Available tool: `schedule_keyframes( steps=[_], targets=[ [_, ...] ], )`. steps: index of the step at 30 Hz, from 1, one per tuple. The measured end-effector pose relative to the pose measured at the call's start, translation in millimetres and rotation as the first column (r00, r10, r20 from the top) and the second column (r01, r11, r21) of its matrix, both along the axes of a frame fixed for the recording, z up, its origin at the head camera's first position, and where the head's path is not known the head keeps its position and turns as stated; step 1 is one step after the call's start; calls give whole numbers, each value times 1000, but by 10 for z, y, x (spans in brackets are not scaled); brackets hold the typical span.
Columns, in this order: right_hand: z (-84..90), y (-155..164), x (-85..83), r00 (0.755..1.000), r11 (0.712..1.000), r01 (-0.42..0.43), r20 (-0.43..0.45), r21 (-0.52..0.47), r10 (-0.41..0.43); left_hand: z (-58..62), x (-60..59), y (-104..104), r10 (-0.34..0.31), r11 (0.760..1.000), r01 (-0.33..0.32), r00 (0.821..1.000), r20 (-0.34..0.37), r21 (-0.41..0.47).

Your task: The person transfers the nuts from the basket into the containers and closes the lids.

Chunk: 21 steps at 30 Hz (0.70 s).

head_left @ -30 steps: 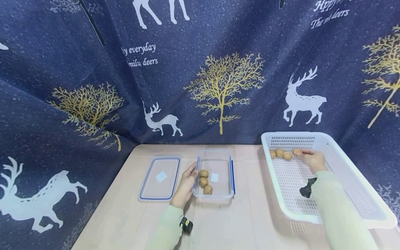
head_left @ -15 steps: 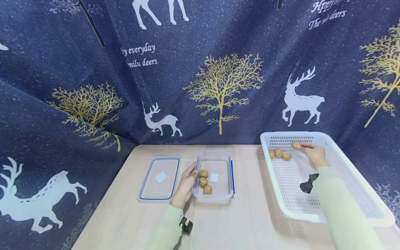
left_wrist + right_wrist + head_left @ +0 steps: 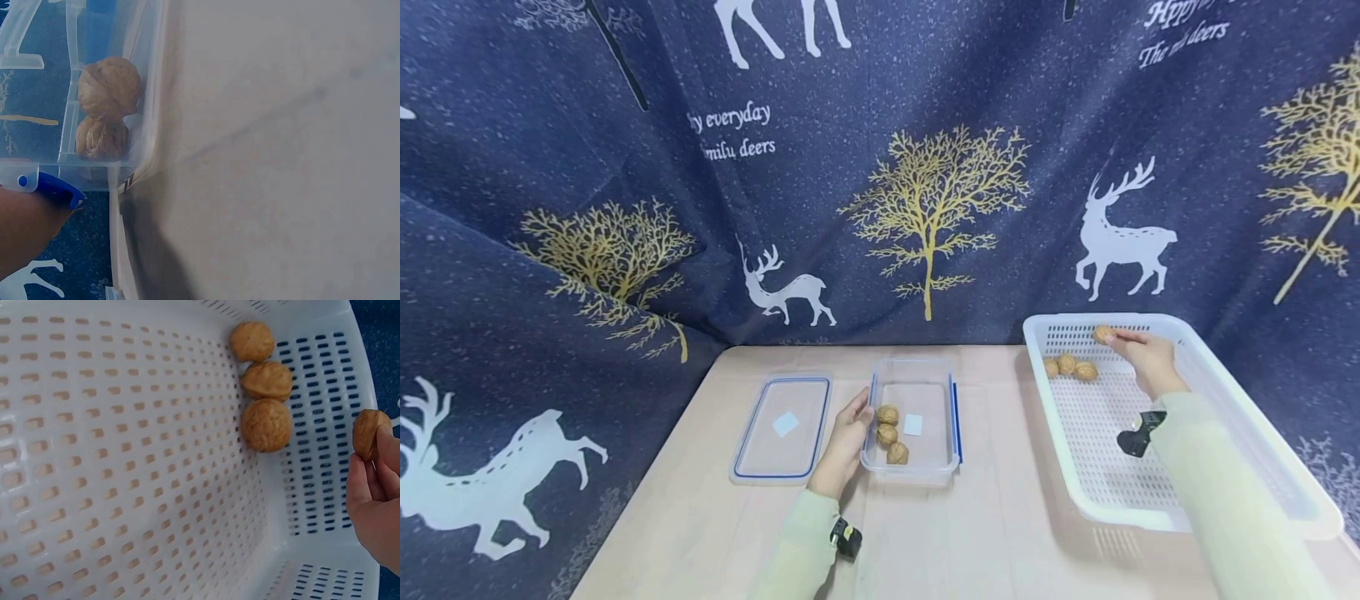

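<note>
My right hand [image 3: 1153, 360] pinches a walnut [image 3: 1103, 334] between thumb and fingertips, raised by the far wall of a white perforated basket [image 3: 1078, 475]. In the right wrist view the held walnut [image 3: 369, 433] overlaps the basket's rim. Three more walnuts [image 3: 267, 425] lie in a row on the basket floor. At the left side of a clear plastic box [image 3: 925, 472], my left hand [image 3: 844, 446] rests with its fingers fairly straight against the wall. Three walnuts [image 3: 887, 435] line the inside of that wall. A blue clasp [image 3: 59, 189] shows beside the hand in the left wrist view.
A clear lid with a blue seal [image 3: 778, 477] lies flat on the table [image 3: 940, 542], left of the box. Behind the table hangs a dark blue cloth [image 3: 985, 275] printed with deer and trees. Each wrist carries a small black camera [image 3: 847, 540].
My right hand has lifted the pinched walnut up and away from the other walnuts, toward the basket's far rim. The left hand and the box stay in place.
</note>
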State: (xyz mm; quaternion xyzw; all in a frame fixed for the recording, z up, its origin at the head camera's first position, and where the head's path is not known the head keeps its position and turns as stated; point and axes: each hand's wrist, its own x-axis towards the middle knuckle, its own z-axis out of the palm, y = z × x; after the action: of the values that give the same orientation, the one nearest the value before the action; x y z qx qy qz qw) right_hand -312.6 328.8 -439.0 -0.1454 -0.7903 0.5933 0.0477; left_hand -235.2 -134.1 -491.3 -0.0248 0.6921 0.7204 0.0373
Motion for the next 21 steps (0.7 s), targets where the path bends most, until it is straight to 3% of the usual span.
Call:
schedule_keyframes(
  steps=[4,6,11,13,21],
  targets=[
    [68,-66,-19,1000,999,20,-9,-45,-20,-2,-1,-3,0,1000,0,1000,-3,-5],
    [108,-115,-22,1000,999,16,-23,-49,-17,62,38,0,-5,1000,5,1000,1,-2],
    [185,-232,-45,1000,998,-17,-10,-62,16,39,28,-3,-3,1000,3,1000,9,-7],
    [213,-278,-59,1000,998,-23,-1,-66,23,-28,-14,-9,6,1000,-5,1000,11,-11],
    [369,-506,-66,999,991,-40,2,-130,40,-5,-6,-9,12,1000,-12,1000,23,-3]
  ],
)
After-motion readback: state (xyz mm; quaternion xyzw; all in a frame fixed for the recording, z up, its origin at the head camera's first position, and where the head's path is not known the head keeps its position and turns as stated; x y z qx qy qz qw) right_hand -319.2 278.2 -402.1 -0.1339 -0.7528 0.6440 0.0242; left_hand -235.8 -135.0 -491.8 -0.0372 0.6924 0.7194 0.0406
